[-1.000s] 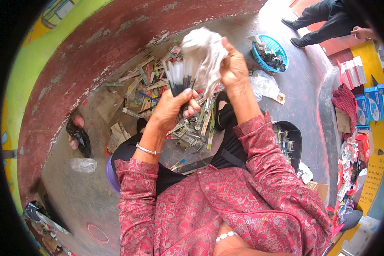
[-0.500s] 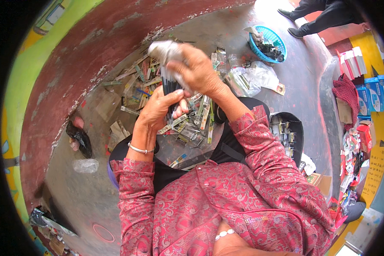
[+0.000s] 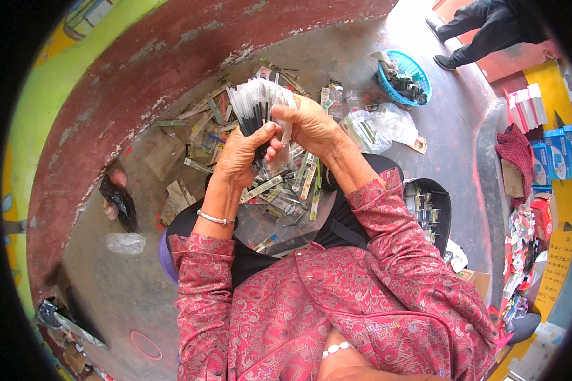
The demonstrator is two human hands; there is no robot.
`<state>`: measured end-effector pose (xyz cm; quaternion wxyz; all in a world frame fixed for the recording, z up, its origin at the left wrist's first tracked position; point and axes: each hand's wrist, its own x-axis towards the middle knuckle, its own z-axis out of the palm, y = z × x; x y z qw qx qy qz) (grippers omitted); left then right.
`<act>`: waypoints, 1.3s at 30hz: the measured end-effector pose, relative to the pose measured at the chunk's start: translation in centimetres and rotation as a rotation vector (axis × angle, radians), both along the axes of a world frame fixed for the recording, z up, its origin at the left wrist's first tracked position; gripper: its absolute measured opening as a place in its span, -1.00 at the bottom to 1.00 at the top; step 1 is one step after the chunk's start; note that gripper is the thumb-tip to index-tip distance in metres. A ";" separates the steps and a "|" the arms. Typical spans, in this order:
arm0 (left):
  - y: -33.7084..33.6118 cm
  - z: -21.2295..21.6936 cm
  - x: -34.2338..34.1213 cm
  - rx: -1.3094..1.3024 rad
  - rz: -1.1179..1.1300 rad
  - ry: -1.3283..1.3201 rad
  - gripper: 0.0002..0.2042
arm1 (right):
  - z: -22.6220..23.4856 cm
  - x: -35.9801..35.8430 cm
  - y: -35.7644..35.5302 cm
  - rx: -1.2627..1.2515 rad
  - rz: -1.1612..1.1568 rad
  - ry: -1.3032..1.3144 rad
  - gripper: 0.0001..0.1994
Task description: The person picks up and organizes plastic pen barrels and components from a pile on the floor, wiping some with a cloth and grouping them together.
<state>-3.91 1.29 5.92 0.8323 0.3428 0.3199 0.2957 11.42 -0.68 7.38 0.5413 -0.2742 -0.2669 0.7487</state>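
My left hand [image 3: 238, 155] is closed around the lower part of a bundle of pen refills [image 3: 255, 101], thin tubes that are black below and whitish clear above. The bundle stands upright, its tops fanned out. My right hand [image 3: 313, 129] is at the bundle's right side, its thumb and fingers closed on a crumpled clear plastic bag [image 3: 288, 131] that lies against the refills. The far side of the bundle and some fingertips are hidden. Under my hands a heap of packaged pens [image 3: 306, 178] spreads over the floor.
A blue basket [image 3: 424, 71] with dark things stands at the far right, near a person's legs [image 3: 483, 38]. White plastic bags [image 3: 391, 124] lie nearer. A black container [image 3: 440, 203] of clips is beside my right knee. A red wall [image 3: 108, 95] curves round the left.
My right hand has moved down and to the right, off the top of the bundle. The refill tops, covered by the white plastic before, now show and fan out.
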 end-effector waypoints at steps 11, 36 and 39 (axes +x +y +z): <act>-0.6 -0.8 1.4 0.015 -0.097 0.109 -0.79 | -1.1 0.6 1.2 -0.190 -0.315 -0.062 -0.72; -1.0 1.1 -0.2 0.088 -0.098 0.009 -0.78 | -1.0 6.1 3.1 -0.158 -0.553 -0.207 -0.68; -0.8 0.7 0.4 0.087 -0.105 0.044 -0.78 | -1.3 2.6 1.2 -0.212 -0.053 0.178 -0.47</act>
